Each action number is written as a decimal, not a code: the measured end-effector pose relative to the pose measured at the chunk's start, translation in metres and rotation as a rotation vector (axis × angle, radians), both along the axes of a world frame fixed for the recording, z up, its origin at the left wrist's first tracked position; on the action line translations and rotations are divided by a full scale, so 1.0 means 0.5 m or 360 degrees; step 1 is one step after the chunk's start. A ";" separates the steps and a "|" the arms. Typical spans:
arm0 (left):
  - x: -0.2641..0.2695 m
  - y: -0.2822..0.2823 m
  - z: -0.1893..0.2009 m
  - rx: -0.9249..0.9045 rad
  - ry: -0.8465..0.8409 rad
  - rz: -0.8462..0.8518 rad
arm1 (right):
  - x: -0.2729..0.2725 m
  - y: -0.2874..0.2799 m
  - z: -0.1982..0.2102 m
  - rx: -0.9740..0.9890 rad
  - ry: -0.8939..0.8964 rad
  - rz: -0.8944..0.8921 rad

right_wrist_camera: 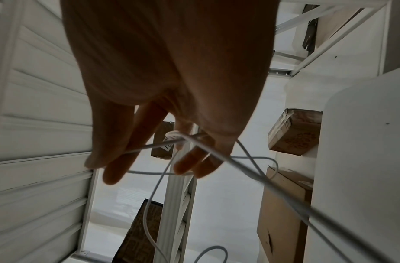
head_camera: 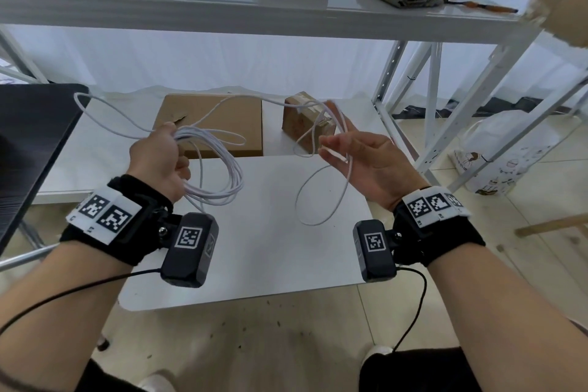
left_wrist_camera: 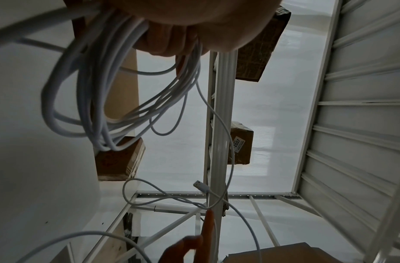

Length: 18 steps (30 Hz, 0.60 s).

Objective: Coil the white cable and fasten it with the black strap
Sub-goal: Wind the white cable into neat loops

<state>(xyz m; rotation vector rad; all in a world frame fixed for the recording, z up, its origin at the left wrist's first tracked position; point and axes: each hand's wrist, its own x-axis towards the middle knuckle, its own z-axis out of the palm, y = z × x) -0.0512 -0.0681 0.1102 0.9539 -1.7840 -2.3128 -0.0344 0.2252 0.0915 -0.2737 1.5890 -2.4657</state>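
1. Tiled floor (head_camera: 286,337) lies nearest, below the person's forearms; above it a low white worktop (head_camera: 270,248) spreads under both hands.
2. Just above the worktop, the left hand (head_camera: 156,162) is closed round the gathered loops of the white cable (head_camera: 219,175), which hang from the fist in a bundle of several turns; the left wrist view shows the same bunch dangling from the curled fingers (left_wrist_camera: 167,44).
3. Across from it, well apart, the right hand (head_camera: 359,159) is palm-up with fingers loosely spread. The free run of cable drapes over and between these fingers (right_wrist_camera: 118,160); they do not look pinched on it. One slack loop droops from it toward the worktop, and the cable's white plug end (left_wrist_camera: 200,186) hangs loose near this hand.
4. Farther back, a flat cardboard box (head_camera: 216,114) and a small taped box (head_camera: 305,118) sit on a white shelf (head_camera: 121,137).
5. Coiling appears well under way but unfinished. Next, the right hand would likely carry the slack over to the left to add another turn, keeping it untangled. No black strap can be made out.
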 end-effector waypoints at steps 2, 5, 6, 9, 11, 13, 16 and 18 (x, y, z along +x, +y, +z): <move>0.001 0.003 0.002 0.0015 0.0012 -0.0059 | 0.000 -0.001 0.004 -0.0052 -0.0058 0.0050; 0.006 0.016 0.005 -0.0006 0.0061 -0.0209 | 0.003 -0.010 0.013 0.0075 -0.0209 -0.0003; 0.009 0.022 0.006 -0.0025 0.0081 -0.0256 | 0.006 -0.013 0.014 0.0147 -0.0245 -0.0009; 0.016 0.036 0.008 -0.0058 0.0111 -0.0349 | 0.008 -0.014 0.007 0.0314 -0.0358 -0.0035; 0.018 0.038 0.008 -0.0063 0.0104 -0.0386 | 0.004 -0.013 0.000 0.0267 -0.0459 -0.0099; 0.018 0.039 0.006 -0.0058 0.0097 -0.0400 | 0.000 -0.015 -0.001 0.0128 -0.0577 -0.0147; 0.017 0.038 0.002 -0.0042 0.0081 -0.0395 | -0.002 -0.023 0.000 -0.0213 -0.0673 -0.0173; 0.014 0.037 -0.002 -0.0015 0.0067 -0.0393 | -0.003 -0.027 0.000 -0.0440 -0.0605 -0.0158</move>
